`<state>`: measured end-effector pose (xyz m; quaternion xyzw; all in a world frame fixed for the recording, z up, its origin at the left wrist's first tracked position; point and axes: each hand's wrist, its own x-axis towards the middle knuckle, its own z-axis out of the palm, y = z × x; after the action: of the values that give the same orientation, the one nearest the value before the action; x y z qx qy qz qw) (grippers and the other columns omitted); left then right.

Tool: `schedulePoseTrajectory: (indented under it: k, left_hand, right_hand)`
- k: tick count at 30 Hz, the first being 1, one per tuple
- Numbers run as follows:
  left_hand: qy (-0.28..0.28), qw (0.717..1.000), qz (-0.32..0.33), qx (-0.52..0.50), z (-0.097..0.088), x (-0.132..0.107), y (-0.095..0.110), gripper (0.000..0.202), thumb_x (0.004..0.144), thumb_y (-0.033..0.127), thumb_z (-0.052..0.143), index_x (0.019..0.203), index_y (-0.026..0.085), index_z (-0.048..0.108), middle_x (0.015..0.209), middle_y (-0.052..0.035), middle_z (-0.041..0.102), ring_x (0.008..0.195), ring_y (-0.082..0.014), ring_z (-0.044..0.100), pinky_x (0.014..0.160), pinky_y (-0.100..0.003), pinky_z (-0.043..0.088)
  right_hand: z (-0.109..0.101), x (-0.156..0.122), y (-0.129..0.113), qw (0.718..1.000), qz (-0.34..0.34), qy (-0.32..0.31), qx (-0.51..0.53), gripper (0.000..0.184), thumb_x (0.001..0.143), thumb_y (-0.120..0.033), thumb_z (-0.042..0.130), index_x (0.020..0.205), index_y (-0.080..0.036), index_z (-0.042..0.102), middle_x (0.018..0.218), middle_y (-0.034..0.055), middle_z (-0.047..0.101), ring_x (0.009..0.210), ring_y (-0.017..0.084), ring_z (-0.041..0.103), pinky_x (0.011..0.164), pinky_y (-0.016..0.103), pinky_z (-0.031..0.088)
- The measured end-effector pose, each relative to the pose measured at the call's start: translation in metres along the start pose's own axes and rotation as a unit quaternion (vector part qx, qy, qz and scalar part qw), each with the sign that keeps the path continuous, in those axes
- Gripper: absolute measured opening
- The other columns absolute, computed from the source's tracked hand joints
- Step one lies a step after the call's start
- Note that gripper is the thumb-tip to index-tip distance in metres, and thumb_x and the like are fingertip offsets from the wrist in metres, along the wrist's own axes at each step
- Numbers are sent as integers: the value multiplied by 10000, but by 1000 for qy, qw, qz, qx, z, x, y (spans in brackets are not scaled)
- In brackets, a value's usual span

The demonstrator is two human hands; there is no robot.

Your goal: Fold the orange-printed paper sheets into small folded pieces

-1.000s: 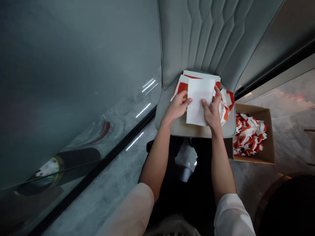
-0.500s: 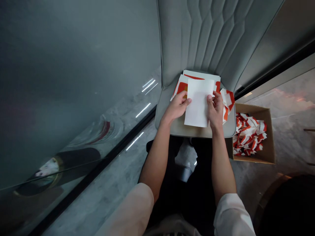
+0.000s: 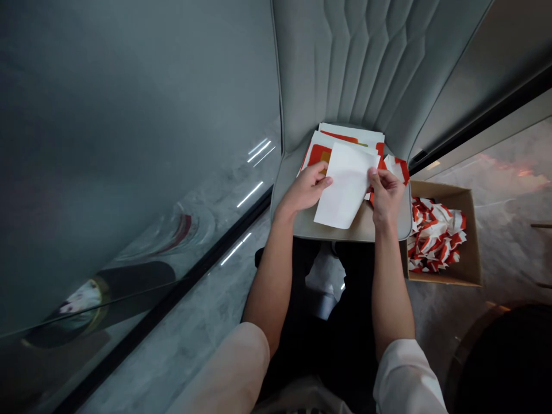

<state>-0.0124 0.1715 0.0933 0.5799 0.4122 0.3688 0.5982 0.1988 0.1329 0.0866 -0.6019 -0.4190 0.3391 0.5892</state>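
Observation:
My left hand (image 3: pixel 307 187) and my right hand (image 3: pixel 385 194) hold a white paper sheet (image 3: pixel 345 184) above a grey upholstered seat (image 3: pixel 340 229). The left hand grips its left edge, and the right fingers pinch its upper right corner. Under the sheet lies a stack of red-and-white printed papers (image 3: pixel 340 141), partly hidden. Folded red-and-white paper pieces (image 3: pixel 395 169) sit at the seat's right, close to my right hand.
A cardboard box (image 3: pixel 468 241) on the marble floor (image 3: pixel 500 276) to the right holds many folded red-and-white pieces. The padded seat back (image 3: pixel 357 63) rises ahead. A glass wall (image 3: pixel 129 115) with a black base runs along the left.
The white sheet has rotated, its lower end swinging left and its upper right corner now pinched. My right hand has shifted right and turned; the left hand has barely moved.

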Motion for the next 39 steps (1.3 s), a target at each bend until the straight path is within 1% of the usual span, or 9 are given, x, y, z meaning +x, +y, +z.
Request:
schedulePoseTrajectory:
  k: [6,11,16,19,22,24,27,33,39]
  left_hand:
    - [-85,996,-1,21,0,-4,3,218,936,309,674,1122,197,665,785,-28,737,682,-174,680,612,-270,571]
    - [-101,994,-9,29,0,-5,5,220,951,271,627,1149,186,671,779,-25,738,647,-155,667,592,-250,546]
    - [-64,998,-7,28,-6,-5,1,144,902,242,695,1040,204,682,762,-22,728,748,-210,710,641,-294,588]
    - [-42,999,-13,32,-9,-4,-1,149,891,221,712,1035,196,682,799,-39,734,804,-231,726,697,-324,606]
    - [-31,999,-15,18,-10,-2,-1,176,930,241,662,1098,187,669,849,-51,742,819,-221,732,708,-317,603]
    - [-23,1000,-15,1,-10,-1,-1,187,941,254,646,1115,187,658,848,-46,738,802,-208,729,693,-300,595]
    - [-25,999,-21,-8,-10,1,0,178,924,245,663,1087,173,656,857,-53,737,793,-205,725,694,-297,591]
    - [23,1000,-9,14,-11,1,-3,145,940,249,625,1069,188,645,793,-29,720,702,-177,697,641,-267,562]
    - [76,996,15,46,-11,4,-6,124,934,216,605,1054,198,627,825,-28,724,728,-166,686,667,-255,541]
  right_hand:
    - [-3,2,5,999,-37,6,-21,505,887,-727,624,970,-240,732,873,27,713,807,190,662,712,333,549]
    - [-3,3,7,999,-28,28,-6,468,901,-683,642,978,-233,746,917,37,725,877,201,674,749,340,563]
    - [-4,4,8,999,29,23,34,478,878,-682,669,1070,-252,749,1103,65,746,880,199,685,660,321,582]
    - [-4,3,5,999,34,24,30,515,893,-712,629,1108,-257,740,1099,65,753,855,186,702,624,294,585]
    - [-2,2,0,997,52,-22,47,581,885,-749,616,1187,-263,721,1047,61,765,868,197,721,649,312,612]
    - [0,0,-1,995,65,-56,55,548,826,-731,712,1078,-246,749,945,45,767,828,198,719,675,332,626]
    - [1,-1,0,994,66,-68,47,461,765,-674,807,854,-226,746,771,8,725,737,182,693,694,338,623]
    - [1,-3,1,986,96,-123,50,431,733,-633,851,812,-225,741,672,-18,670,632,145,623,619,307,592]
    - [4,-3,-1,980,114,-154,50,409,749,-594,858,726,-215,707,619,-26,619,602,133,587,610,313,583]
